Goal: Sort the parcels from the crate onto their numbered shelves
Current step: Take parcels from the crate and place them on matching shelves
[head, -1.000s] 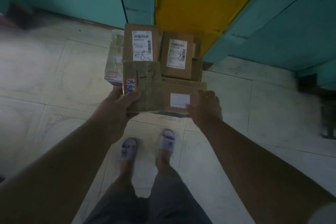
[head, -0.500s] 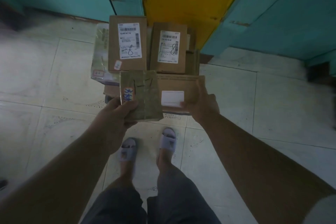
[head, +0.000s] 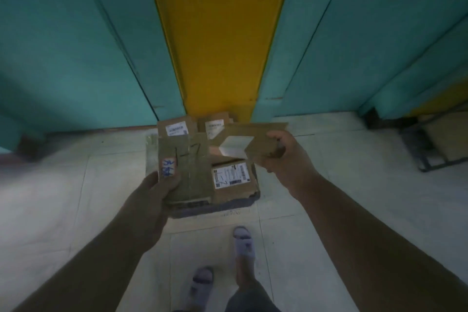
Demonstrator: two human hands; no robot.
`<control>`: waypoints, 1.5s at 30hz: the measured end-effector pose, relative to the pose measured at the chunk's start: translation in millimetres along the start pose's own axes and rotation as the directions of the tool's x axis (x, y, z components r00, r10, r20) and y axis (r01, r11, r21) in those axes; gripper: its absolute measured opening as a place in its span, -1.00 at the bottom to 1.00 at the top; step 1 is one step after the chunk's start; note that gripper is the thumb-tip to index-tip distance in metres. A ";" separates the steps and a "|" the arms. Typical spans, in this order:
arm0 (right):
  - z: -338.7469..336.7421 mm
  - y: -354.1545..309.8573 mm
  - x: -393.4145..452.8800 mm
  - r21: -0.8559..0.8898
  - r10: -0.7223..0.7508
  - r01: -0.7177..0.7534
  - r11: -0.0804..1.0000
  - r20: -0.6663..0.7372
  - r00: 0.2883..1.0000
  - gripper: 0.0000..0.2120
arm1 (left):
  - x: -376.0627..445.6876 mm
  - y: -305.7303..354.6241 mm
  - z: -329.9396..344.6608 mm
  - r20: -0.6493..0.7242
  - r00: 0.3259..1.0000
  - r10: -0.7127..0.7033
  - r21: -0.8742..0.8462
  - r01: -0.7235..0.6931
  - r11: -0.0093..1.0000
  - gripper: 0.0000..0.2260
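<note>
Nearest the camera, two feet in grey slippers point(head: 243, 240) stand on the pale tiled floor point(head: 63, 197). Above them, the left hand point(head: 154, 192) is closed around the lower left corner of a flat brown parcel point(head: 188, 167) marked "1-7", thumb pressed on its face beside a small label with blue writing. The right hand point(head: 283, 157) grips the right end of a long cardboard parcel point(head: 255, 134) with a white label, held tilted above the pile, fingers curled tight around its edge. Beneath both lies a crate point(head: 222, 204) of parcels on the floor; a box point(head: 235, 180) with a "1-7" label sits at its right side. Two more labelled boxes point(head: 174, 128) rest at the crate's far edge, against the yellow and teal wall point(head: 217, 40).
</note>
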State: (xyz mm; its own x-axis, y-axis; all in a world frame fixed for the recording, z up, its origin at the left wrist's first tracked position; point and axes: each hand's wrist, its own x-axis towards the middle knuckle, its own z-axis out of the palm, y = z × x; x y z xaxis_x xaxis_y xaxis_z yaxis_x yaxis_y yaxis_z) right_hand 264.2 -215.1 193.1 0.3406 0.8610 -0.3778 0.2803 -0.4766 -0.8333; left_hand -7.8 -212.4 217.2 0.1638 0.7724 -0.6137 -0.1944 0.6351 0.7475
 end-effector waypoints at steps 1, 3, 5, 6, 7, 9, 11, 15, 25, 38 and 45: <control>-7.5 -9.4 -16.5 -0.035 -0.039 0.037 0.999 -0.062 0.997 -0.45 | -7.4 7.7 3.5 0.032 0.999 0.013 0.014 -0.014 1.000 -0.81; -22.2 -19.1 -46.9 -0.015 -0.089 0.088 0.996 -0.177 0.980 -0.52 | -21.4 17.6 13.0 0.095 0.995 0.025 0.030 -0.028 0.999 -0.78; -36.6 -24.0 -75.0 0.043 -0.105 0.121 0.992 -0.275 0.956 -0.57 | -33.7 23.5 25.7 0.140 0.990 0.018 0.045 -0.024 0.999 -0.77; -44.0 -25.7 -87.4 0.072 -0.106 0.136 0.988 -0.319 0.942 -0.57 | -39.6 24.9 34.0 0.165 0.986 0.008 0.054 -0.017 0.998 -0.76; -53.0 -25.0 -97.6 0.100 -0.105 0.151 0.983 -0.362 0.926 -0.57 | -45.2 25.7 43.9 0.198 0.980 0.001 0.063 -0.013 0.998 -0.75; -76.7 -22.1 -114.1 0.143 -0.107 0.191 0.971 -0.453 0.885 -0.69 | -56.1 26.9 68.0 0.263 0.965 0.001 0.080 -0.023 0.997 -0.74; -108.0 -14.8 -126.7 0.149 -0.086 0.200 0.968 -0.554 0.828 -0.78 | -65.5 26.9 98.6 0.301 0.953 0.013 0.106 -0.047 0.993 -0.75; -184.9 5.9 -158.9 0.118 -0.058 0.182 0.976 -0.666 0.743 -0.74 | -82.4 19.1 180.8 0.416 0.909 0.035 0.204 -0.130 0.970 -0.78; -441.0 64.1 -237.4 0.236 0.047 0.341 0.910 -0.876 0.481 -0.75 | -118.8 -73.9 453.8 0.567 0.824 0.025 0.164 -0.142 0.976 -0.87; -686.2 158.4 -214.5 0.267 0.149 0.403 0.875 -0.942 0.301 -0.76 | -86.9 -185.5 775.7 0.678 0.730 -0.083 0.348 -0.220 0.911 -0.82; -818.6 212.9 -241.5 0.304 0.269 0.353 0.885 -0.952 0.146 -0.76 | -121.2 -258.0 969.3 0.754 0.608 -0.250 0.457 -0.211 0.864 -0.77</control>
State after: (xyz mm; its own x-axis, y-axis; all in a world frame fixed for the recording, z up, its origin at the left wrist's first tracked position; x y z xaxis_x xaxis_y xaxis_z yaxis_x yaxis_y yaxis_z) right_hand 976.3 -670.1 437.4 0.9795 -0.1721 0.1046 0.0949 -0.0638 -0.9934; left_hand 960.0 -472.9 345.1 0.8770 0.3083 -0.3684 0.2392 0.3848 0.8915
